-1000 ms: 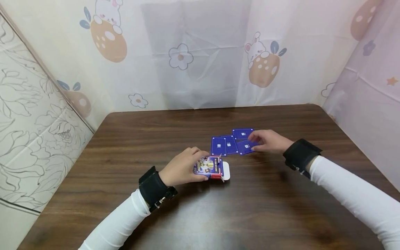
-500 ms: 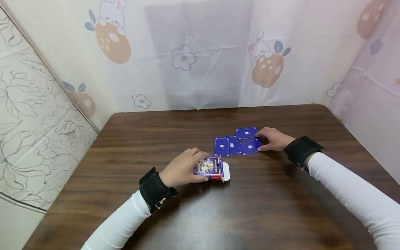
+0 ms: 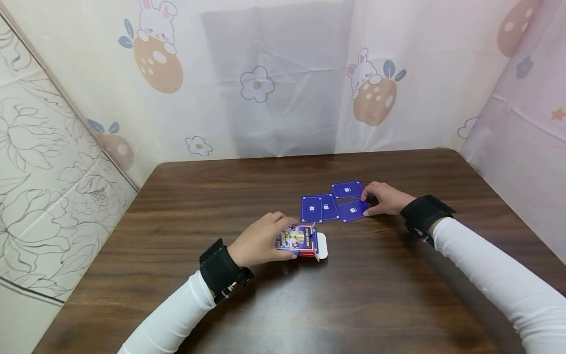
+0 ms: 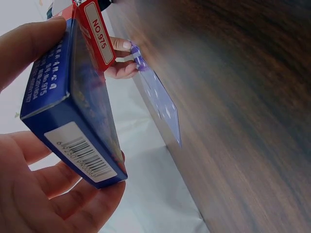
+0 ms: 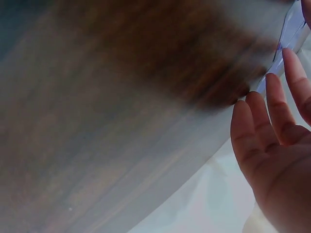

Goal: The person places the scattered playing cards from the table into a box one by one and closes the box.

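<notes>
My left hand [image 3: 258, 241] grips a small blue and red card box [image 3: 297, 239] by its sides, thumb on the near side and fingers across the far side. Its white end flap [image 3: 323, 245] stands open toward the right. In the left wrist view a barcode shows on the closed end of the box. Behind the box, face-down blue cards lie on the table: an upper card [image 3: 347, 190], two overlapping left cards [image 3: 311, 209] and a tilted lower card [image 3: 352, 210]. My right hand [image 3: 383, 198] pinches the lower card's right end between thumb and fingertips.
The brown wooden table [image 3: 199, 196] runs back to a wall covered with a rabbit-print curtain [image 3: 283, 123]. A flower-patterned panel [image 3: 57, 172] stands along the left side. Black bands [image 3: 426, 216] circle both wrists.
The right hand has shifted from hovering over the lower card to its right end, where thumb and fingers now close on it. The left hand keeps its grip on the box.
</notes>
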`<control>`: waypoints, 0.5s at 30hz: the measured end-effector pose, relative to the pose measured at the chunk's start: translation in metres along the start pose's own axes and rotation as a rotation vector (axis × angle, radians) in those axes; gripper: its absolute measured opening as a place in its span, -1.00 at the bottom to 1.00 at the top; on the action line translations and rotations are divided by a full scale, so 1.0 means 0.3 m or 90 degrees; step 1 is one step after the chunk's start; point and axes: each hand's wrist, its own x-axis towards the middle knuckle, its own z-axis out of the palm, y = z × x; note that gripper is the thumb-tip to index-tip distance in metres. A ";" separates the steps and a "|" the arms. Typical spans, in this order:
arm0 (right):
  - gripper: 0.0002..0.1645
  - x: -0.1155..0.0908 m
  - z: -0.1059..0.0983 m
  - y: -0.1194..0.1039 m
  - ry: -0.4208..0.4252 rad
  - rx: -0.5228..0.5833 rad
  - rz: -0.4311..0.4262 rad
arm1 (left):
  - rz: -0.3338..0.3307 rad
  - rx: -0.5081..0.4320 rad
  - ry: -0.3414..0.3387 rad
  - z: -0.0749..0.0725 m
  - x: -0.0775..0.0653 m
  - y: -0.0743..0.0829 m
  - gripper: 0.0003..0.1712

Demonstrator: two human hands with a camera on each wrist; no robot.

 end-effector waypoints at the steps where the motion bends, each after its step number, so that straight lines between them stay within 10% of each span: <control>1: -0.57 0.000 0.000 0.001 -0.001 0.000 -0.003 | 0.000 0.000 -0.001 0.001 0.000 0.000 -0.21; 15: -0.37 -0.006 0.001 -0.005 -0.028 0.003 -0.003 | -0.004 0.001 0.004 0.003 -0.007 0.004 -0.21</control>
